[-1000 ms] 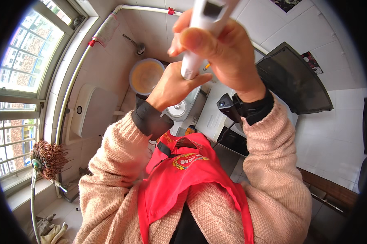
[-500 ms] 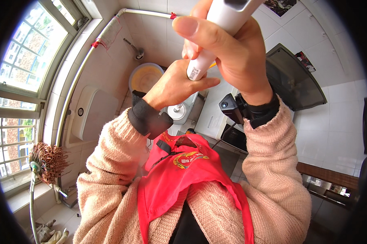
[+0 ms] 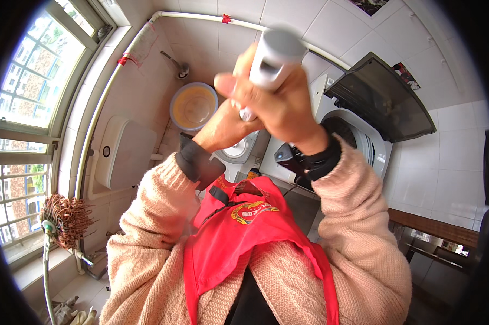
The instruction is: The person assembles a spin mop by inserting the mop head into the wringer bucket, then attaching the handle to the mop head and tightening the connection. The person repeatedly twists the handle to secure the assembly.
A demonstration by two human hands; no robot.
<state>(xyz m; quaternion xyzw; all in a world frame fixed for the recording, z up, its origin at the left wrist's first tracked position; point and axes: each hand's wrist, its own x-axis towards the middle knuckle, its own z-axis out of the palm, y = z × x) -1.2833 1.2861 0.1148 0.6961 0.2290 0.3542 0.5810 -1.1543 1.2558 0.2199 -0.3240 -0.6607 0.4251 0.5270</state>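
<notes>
Held up in front of me is a white tube-shaped thing (image 3: pixel 267 73) with a blurred grey rounded end and a dark slot. My right hand (image 3: pixel 285 105) is closed round it, with the thumb lying across towards the left. Close below, my left hand (image 3: pixel 226 125) touches or nearly touches the narrow lower end of the tube. The left hand's fingers are hidden behind the right hand, so its grip does not show. Black bands sit on both wrists, and a small black camera (image 3: pixel 289 156) is strapped at the right one.
A toilet (image 3: pixel 238 151) and a round basin (image 3: pixel 194 106) lie beyond my hands. To the right a washing machine (image 3: pixel 382 154) has its dark lid (image 3: pixel 385 100) raised. A brown mop head (image 3: pixel 66 219) stands by the window at left. A white pipe (image 3: pixel 101 103) runs along the wall.
Both hands have come down and closer together. The right hand moved left with the white tube, whose grey end now tips into view. The open washing machine drum has come into sight.
</notes>
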